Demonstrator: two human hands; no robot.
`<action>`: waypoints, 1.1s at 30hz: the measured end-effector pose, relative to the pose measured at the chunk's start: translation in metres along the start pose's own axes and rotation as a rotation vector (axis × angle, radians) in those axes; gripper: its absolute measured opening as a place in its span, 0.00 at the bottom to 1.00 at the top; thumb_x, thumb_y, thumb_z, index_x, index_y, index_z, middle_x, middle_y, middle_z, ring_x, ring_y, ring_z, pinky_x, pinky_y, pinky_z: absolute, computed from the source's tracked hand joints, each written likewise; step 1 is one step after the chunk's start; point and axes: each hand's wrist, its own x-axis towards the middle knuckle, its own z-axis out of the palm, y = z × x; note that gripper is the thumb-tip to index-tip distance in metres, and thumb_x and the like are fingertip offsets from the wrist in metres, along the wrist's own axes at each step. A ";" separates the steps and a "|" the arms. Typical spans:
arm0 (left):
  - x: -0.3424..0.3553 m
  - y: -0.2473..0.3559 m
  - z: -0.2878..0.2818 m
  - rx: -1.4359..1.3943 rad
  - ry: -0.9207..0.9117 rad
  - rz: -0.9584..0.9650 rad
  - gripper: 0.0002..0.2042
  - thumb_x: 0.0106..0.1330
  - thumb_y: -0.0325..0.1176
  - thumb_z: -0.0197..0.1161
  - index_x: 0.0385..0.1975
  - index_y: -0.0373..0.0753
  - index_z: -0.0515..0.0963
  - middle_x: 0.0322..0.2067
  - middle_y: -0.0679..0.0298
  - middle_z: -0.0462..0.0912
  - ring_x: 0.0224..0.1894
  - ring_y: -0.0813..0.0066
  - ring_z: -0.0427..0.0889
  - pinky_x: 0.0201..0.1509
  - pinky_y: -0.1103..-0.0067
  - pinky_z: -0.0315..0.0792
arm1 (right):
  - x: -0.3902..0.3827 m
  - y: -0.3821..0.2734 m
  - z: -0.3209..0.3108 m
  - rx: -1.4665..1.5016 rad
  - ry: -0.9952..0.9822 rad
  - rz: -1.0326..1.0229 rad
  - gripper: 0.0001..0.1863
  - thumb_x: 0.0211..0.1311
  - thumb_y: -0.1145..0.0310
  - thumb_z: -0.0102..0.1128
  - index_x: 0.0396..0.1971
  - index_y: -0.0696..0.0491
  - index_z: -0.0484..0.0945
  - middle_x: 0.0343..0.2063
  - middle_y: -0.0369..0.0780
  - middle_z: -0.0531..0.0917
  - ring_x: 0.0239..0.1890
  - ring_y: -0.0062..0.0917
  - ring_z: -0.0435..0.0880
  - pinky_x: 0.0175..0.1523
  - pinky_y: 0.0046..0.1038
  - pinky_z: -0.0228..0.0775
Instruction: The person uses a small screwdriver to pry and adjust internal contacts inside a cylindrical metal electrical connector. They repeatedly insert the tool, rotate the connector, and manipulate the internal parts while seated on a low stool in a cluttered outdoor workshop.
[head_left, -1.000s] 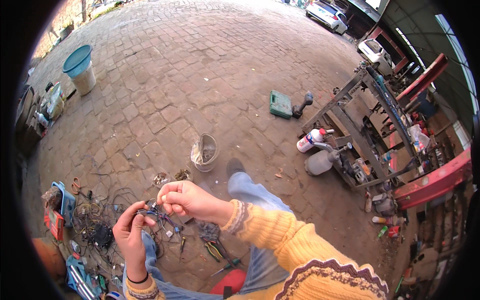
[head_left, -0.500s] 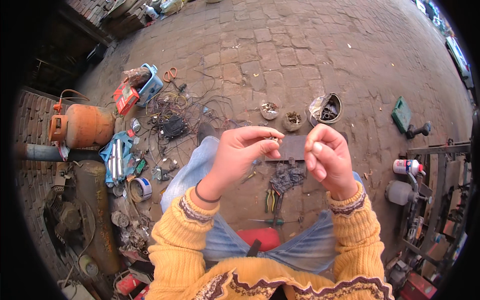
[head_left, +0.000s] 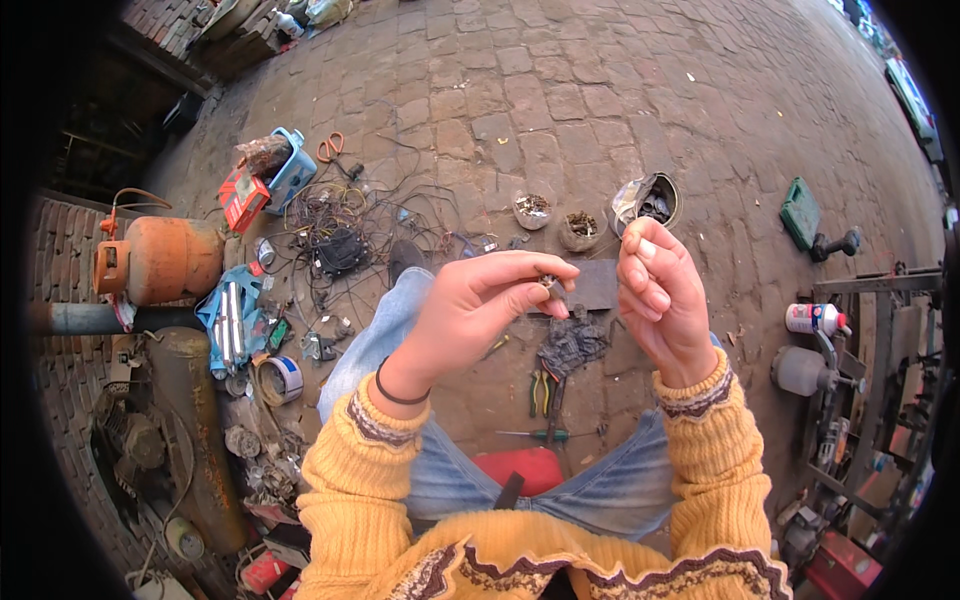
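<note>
Between the thumb and fingers of my left hand point(head_left: 465, 310) sits a small metal piece point(head_left: 551, 284), too small to name exactly. My right hand point(head_left: 662, 300) is raised beside it, thumb and forefinger pinched together; whatever they hold, if anything, cannot be made out. The two hands are apart. Below and between them lies a dark flat plate point(head_left: 598, 280). Closer to me are a crumpled black cloth point(head_left: 572, 345), yellow-and-black pliers point(head_left: 542, 393) and a green-handled screwdriver point(head_left: 547, 435). Beyond my hands stand two small tubs point(head_left: 532, 223) point(head_left: 580, 244) of little metal parts.
A larger container point(head_left: 672, 212) holds dark parts. Tangled wires point(head_left: 335, 225), orange-handled scissors point(head_left: 331, 147) and a blue bin point(head_left: 293, 182) lie left, near an orange gas cylinder point(head_left: 175, 260). At right are a green case point(head_left: 800, 213) and a metal rack point(head_left: 875, 375).
My right hand has risen a little and turned, its pinch now higher. My left hand has tilted, showing more of the small metal piece. The view has shifted slightly.
</note>
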 end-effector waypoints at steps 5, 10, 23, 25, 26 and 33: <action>0.000 0.000 -0.003 0.164 -0.074 0.032 0.14 0.74 0.23 0.56 0.56 0.28 0.79 0.43 0.59 0.85 0.38 0.75 0.84 0.46 0.79 0.78 | 0.002 0.004 -0.002 0.024 0.080 0.017 0.08 0.73 0.74 0.52 0.45 0.59 0.78 0.27 0.33 0.80 0.19 0.05 0.67 0.24 0.10 0.59; 0.001 -0.005 -0.004 -0.106 0.010 0.014 0.16 0.75 0.26 0.56 0.60 0.28 0.76 0.41 0.62 0.83 0.35 0.79 0.80 0.43 0.82 0.76 | 0.004 0.008 -0.004 0.032 0.122 0.016 0.08 0.72 0.74 0.53 0.46 0.59 0.78 0.28 0.34 0.81 0.20 0.07 0.68 0.24 0.11 0.60; 0.001 -0.016 -0.012 -0.131 0.080 -0.241 0.12 0.74 0.25 0.58 0.54 0.32 0.72 0.42 0.60 0.83 0.35 0.78 0.82 0.41 0.81 0.78 | 0.003 0.019 0.009 -1.006 0.003 -0.065 0.19 0.65 0.75 0.64 0.55 0.58 0.74 0.47 0.42 0.84 0.34 0.19 0.88 0.36 0.22 0.79; 0.001 -0.018 -0.012 -0.134 0.082 -0.223 0.11 0.73 0.24 0.59 0.52 0.33 0.72 0.42 0.60 0.83 0.38 0.77 0.83 0.43 0.80 0.79 | 0.007 0.028 0.009 -1.061 0.001 -0.202 0.14 0.65 0.74 0.65 0.49 0.58 0.77 0.39 0.43 0.87 0.34 0.27 0.89 0.39 0.27 0.80; 0.001 -0.018 -0.011 -0.125 0.090 -0.217 0.11 0.72 0.23 0.60 0.51 0.33 0.72 0.43 0.60 0.83 0.39 0.77 0.84 0.45 0.80 0.79 | 0.008 0.030 0.008 -1.124 -0.001 -0.239 0.12 0.64 0.74 0.66 0.46 0.59 0.78 0.36 0.43 0.87 0.34 0.31 0.89 0.40 0.29 0.80; -0.001 -0.021 0.002 -0.077 0.187 -0.102 0.12 0.65 0.21 0.68 0.47 0.31 0.76 0.43 0.64 0.83 0.46 0.77 0.83 0.52 0.80 0.78 | 0.009 0.028 0.010 -1.454 -0.071 -0.696 0.08 0.52 0.80 0.68 0.32 0.56 0.79 0.24 0.41 0.78 0.28 0.34 0.77 0.34 0.32 0.71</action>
